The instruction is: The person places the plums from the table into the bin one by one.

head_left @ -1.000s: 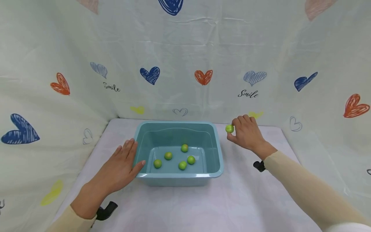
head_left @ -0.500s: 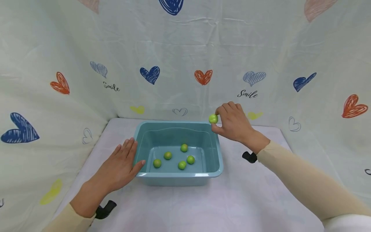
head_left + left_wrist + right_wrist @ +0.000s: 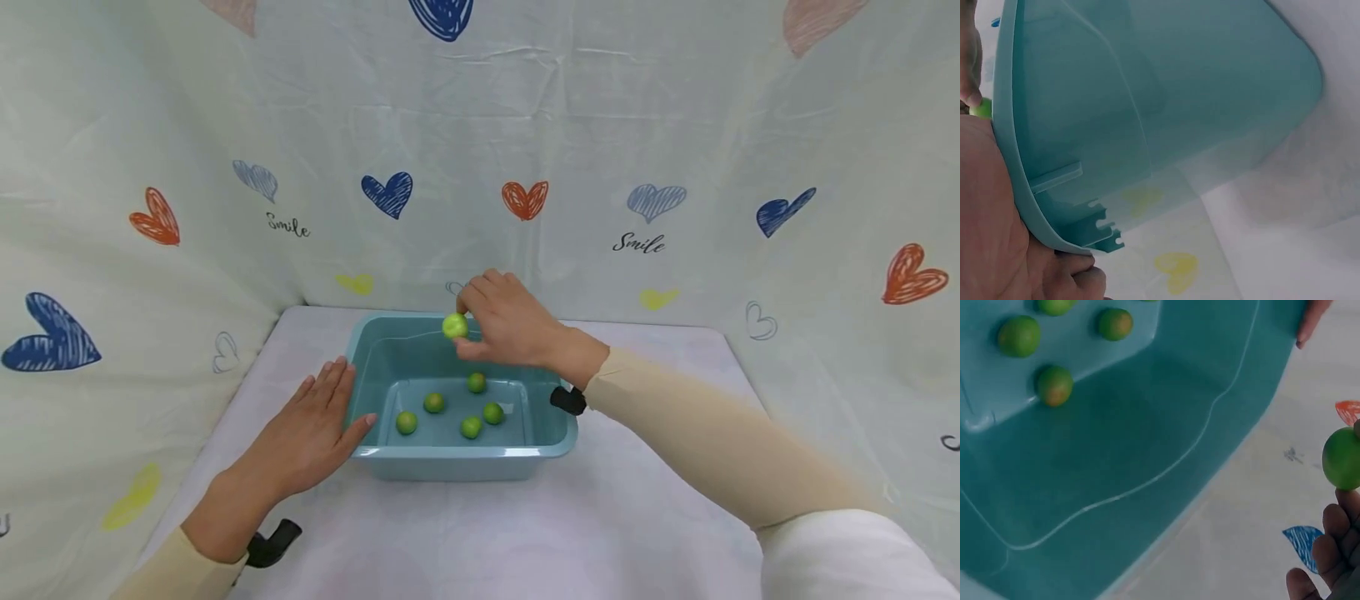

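One small round green fruit (image 3: 454, 325), glossy, pinched in right hand (image 3: 510, 327) fingertips above teal tub (image 3: 465, 454); left hand (image 3: 311, 433) flat, fingers straight, against tub's side.

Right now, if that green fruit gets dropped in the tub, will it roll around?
Probably: the fruit looks round and smooth, and the tub floor looks flat. It seems light, pinched by the right hand's fingertips alone.

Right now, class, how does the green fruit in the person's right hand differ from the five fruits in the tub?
The held fruit is pinched in the right hand above the tub; the five fruits lie loose on its floor. It looks plain green; some of the five show orange patches. All are small, round and similar in size.
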Tool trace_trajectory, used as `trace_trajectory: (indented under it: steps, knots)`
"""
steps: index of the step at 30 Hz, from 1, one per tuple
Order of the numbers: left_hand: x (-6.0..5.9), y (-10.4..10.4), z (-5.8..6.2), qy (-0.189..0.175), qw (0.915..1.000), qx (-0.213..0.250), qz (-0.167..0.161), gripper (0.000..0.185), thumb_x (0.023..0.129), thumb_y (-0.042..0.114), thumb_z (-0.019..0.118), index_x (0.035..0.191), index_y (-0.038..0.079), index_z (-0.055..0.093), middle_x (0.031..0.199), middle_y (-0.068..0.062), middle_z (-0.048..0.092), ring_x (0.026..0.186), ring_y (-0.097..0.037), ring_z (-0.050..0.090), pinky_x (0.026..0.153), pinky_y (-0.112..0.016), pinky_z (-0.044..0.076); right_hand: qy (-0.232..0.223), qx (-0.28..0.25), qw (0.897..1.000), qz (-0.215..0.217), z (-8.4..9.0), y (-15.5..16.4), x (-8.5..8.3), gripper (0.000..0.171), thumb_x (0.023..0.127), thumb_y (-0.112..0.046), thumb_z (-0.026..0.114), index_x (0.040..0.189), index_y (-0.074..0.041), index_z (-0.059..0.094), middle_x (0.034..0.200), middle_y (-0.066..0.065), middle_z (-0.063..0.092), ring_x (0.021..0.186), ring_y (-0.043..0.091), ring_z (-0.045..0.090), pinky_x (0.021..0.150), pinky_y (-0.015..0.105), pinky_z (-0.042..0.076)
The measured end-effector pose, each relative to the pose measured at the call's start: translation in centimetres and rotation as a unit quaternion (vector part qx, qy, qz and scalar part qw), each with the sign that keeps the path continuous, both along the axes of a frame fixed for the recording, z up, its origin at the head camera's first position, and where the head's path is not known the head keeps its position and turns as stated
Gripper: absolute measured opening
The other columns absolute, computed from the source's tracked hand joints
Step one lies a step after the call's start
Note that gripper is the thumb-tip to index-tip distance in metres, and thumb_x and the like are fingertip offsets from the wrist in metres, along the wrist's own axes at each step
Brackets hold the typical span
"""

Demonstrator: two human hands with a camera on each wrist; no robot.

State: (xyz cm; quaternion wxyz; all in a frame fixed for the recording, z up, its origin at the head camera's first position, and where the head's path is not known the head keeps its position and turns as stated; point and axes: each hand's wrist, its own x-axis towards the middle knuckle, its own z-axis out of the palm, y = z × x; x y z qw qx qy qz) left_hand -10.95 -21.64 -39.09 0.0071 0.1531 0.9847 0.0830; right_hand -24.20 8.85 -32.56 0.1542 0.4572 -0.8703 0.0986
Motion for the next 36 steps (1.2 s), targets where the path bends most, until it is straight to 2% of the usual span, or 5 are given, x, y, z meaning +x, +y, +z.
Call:
trace_trajectory:
  steps: [4,8,18,25,36]
  knots:
    - [0.1,-0.1,-0.2,-0.002,1.0,0.006,0.002,0.085,0.11,0.052,0.046,0.162,-0.012,0.024,0.171,-0.031,0.02,0.158,-0.05,0.022,0.127,-0.066,0.022,-0.036,0.045,0.997,0.043,-2.0,-1.6,-0.4,0.034,0.094,-0.039,0.07,0.11,-0.01,0.066,0.102,0.002,0.063,0.096,0.021,0.052,0.082,0.037,0.045]
    - [0.1,-0.1,-0.2,-0.006,0.9999,0.015,0.001,0.085,0.111,0.053,0.045,0.162,-0.012,0.023,0.171,-0.03,0.02,0.159,-0.049,0.022,0.127,-0.066,0.022,-0.055,0.086,0.993,0.057,-4.0,-2.5,-0.7,0.034,0.096,-0.041,0.07,0.112,-0.011,0.066,0.107,0.002,0.064,0.096,0.02,0.051,0.083,0.035,0.046]
    - [0.0,-0.3,-0.4,-0.002,0.9998,0.02,0.002,0.085,0.111,0.053,0.045,0.162,-0.012,0.024,0.172,-0.03,0.021,0.159,-0.049,0.022,0.127,-0.066,0.022,-0.065,0.167,0.984,0.023,-6.6,-2.9,-0.9,0.035,0.101,-0.047,0.063,0.115,-0.015,0.063,0.114,0.001,0.064,0.108,0.021,0.053,0.094,0.039,0.046]
    - [0.0,-0.2,-0.3,0.001,0.9998,0.021,0.002,0.085,0.11,0.052,0.046,0.162,-0.012,0.025,0.171,-0.03,0.021,0.159,-0.049,0.022,0.127,-0.066,0.023,-0.045,0.19,0.981,0.022,-7.7,-2.7,-0.9,0.036,0.102,-0.05,0.06,0.113,-0.016,0.063,0.107,-0.001,0.063,0.097,0.019,0.049,0.086,0.036,0.042]
    - [0.0,-0.3,-0.3,-0.004,0.9997,0.023,0.004,0.085,0.11,0.052,0.045,0.162,-0.012,0.024,0.172,-0.03,0.02,0.159,-0.049,0.021,0.127,-0.066,0.023,-0.026,0.192,0.981,0.02,-8.0,-2.7,-0.8,0.035,0.101,-0.05,0.061,0.112,-0.017,0.063,0.106,-0.003,0.062,0.098,0.018,0.049,0.084,0.034,0.04]
